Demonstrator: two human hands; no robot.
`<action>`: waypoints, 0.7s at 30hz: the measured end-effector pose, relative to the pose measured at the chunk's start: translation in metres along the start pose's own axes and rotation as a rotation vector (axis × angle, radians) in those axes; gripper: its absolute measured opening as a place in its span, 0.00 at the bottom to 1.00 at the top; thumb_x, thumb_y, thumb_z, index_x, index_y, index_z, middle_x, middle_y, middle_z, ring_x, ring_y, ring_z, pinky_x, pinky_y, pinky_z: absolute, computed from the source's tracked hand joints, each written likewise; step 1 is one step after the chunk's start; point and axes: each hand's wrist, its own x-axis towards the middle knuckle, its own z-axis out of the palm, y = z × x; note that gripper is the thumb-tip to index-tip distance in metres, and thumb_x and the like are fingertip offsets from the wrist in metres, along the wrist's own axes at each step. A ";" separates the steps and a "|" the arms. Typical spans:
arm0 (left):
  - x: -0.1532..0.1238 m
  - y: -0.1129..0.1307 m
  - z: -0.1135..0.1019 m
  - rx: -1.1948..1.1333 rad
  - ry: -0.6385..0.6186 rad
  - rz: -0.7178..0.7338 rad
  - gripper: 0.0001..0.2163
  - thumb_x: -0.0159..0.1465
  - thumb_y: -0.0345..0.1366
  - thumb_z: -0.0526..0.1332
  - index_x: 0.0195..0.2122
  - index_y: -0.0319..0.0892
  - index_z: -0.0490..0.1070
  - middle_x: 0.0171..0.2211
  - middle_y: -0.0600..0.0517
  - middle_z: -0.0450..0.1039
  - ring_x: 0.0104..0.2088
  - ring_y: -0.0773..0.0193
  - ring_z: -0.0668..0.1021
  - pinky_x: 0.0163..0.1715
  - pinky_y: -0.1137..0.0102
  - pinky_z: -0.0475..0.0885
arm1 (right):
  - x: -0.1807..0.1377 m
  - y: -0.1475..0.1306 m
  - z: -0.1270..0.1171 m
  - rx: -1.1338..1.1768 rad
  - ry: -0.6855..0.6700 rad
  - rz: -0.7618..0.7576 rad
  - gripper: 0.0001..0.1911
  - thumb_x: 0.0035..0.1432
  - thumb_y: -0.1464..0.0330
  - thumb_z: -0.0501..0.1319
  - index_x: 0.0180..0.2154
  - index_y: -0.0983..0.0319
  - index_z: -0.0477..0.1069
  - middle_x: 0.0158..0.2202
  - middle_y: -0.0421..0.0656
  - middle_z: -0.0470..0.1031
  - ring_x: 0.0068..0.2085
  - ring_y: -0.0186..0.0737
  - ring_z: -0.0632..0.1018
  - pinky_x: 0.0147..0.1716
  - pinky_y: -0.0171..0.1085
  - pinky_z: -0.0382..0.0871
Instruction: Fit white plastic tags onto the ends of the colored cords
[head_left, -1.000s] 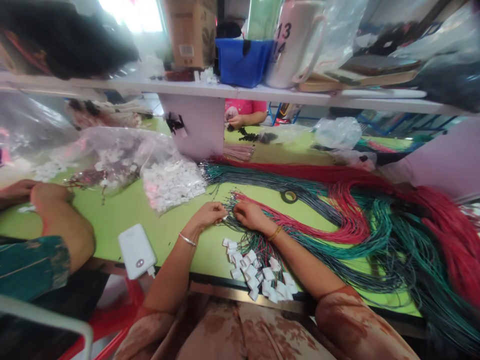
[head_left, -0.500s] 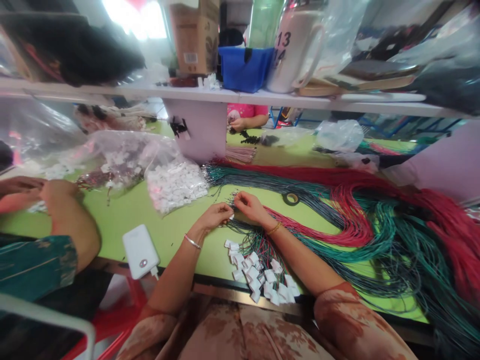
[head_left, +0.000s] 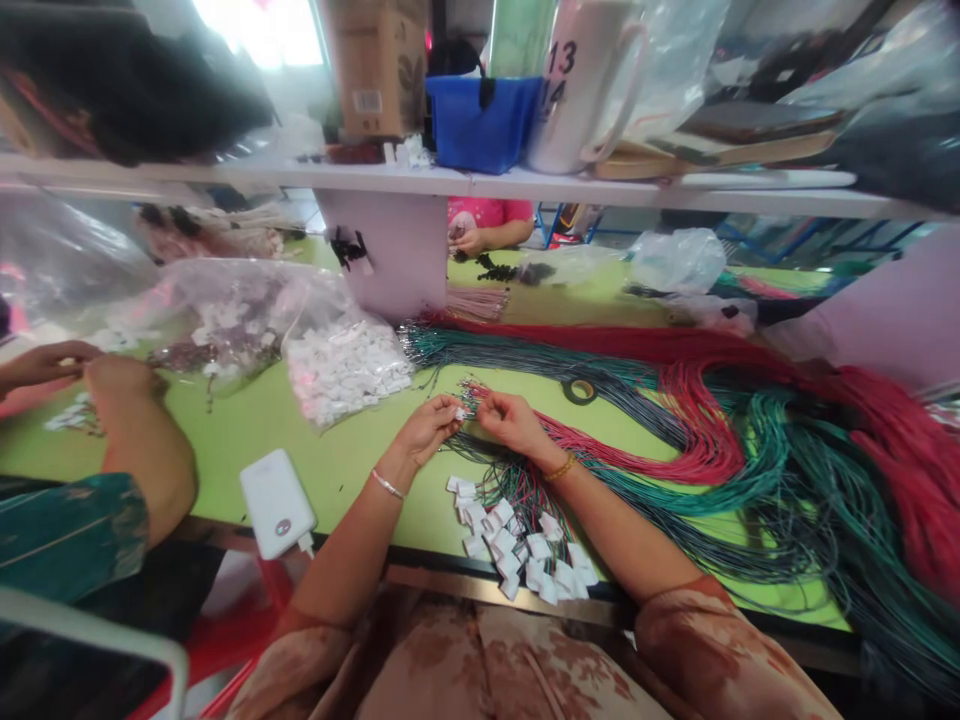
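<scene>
My left hand (head_left: 433, 430) is closed in a pinch on a small white connector housing (head_left: 460, 413). Facing it, a short gap away, my right hand (head_left: 516, 422) pinches what looks like a thin wire, mostly hidden by the fingers. Just behind both hands lie the metal-tipped ends of a bundle of red wires (head_left: 637, 458), running off to the right beside green wires (head_left: 675, 505) and dark grey wires (head_left: 622, 405). Below my right wrist, a heap of wired white connectors (head_left: 504, 540) rests at the table's front edge.
A clear bag of white housings (head_left: 349, 370) lies left of centre, near a white power bank (head_left: 277, 503). A tape roll (head_left: 580, 391) sits among the wires. Another person's arm (head_left: 142, 430) works at left. Overhead, a shelf (head_left: 360, 178) holds a blue bin (head_left: 484, 125) and a mug (head_left: 577, 90).
My hands have moved slightly apart, and the white connector shows more plainly in my left fingertips. The whole view has shifted a little. At left, the other person's hand has lifted a bit.
</scene>
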 end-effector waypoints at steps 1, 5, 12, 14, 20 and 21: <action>0.000 0.000 0.000 -0.001 0.003 0.002 0.13 0.47 0.34 0.72 0.32 0.36 0.72 0.30 0.51 0.73 0.28 0.72 0.72 0.31 0.76 0.66 | 0.001 -0.001 0.000 -0.016 0.007 0.000 0.08 0.48 0.65 0.57 0.25 0.63 0.67 0.22 0.37 0.64 0.24 0.30 0.61 0.26 0.31 0.56; 0.001 0.000 0.000 -0.005 0.026 0.014 0.13 0.47 0.34 0.72 0.31 0.36 0.72 0.31 0.51 0.74 0.28 0.72 0.72 0.31 0.76 0.67 | 0.003 -0.003 -0.002 -0.083 0.015 -0.010 0.07 0.47 0.65 0.57 0.25 0.63 0.68 0.21 0.37 0.64 0.24 0.31 0.62 0.27 0.32 0.57; 0.000 -0.006 0.008 0.055 0.091 0.071 0.15 0.45 0.36 0.73 0.30 0.37 0.72 0.29 0.51 0.75 0.26 0.73 0.72 0.29 0.76 0.67 | 0.000 0.000 0.005 -0.106 0.022 -0.020 0.08 0.48 0.64 0.57 0.25 0.63 0.66 0.21 0.36 0.62 0.24 0.30 0.60 0.24 0.31 0.54; 0.001 -0.008 0.011 0.074 0.132 0.093 0.15 0.45 0.38 0.73 0.29 0.37 0.72 0.27 0.52 0.75 0.25 0.72 0.71 0.28 0.75 0.67 | 0.000 0.001 0.008 -0.098 0.034 -0.033 0.09 0.50 0.64 0.57 0.25 0.63 0.65 0.22 0.37 0.63 0.24 0.30 0.61 0.24 0.31 0.54; 0.003 -0.012 0.016 0.192 0.221 0.226 0.13 0.48 0.40 0.70 0.29 0.38 0.71 0.25 0.53 0.73 0.23 0.72 0.69 0.26 0.75 0.63 | 0.006 0.007 0.014 0.020 0.057 0.068 0.12 0.49 0.59 0.59 0.25 0.62 0.64 0.21 0.36 0.63 0.23 0.30 0.60 0.24 0.31 0.54; 0.004 -0.013 0.017 0.223 0.225 0.248 0.12 0.49 0.40 0.69 0.29 0.38 0.71 0.25 0.53 0.73 0.22 0.72 0.69 0.26 0.75 0.63 | 0.007 0.009 0.014 0.069 0.029 0.120 0.14 0.49 0.58 0.59 0.24 0.62 0.64 0.20 0.36 0.62 0.23 0.30 0.60 0.23 0.31 0.54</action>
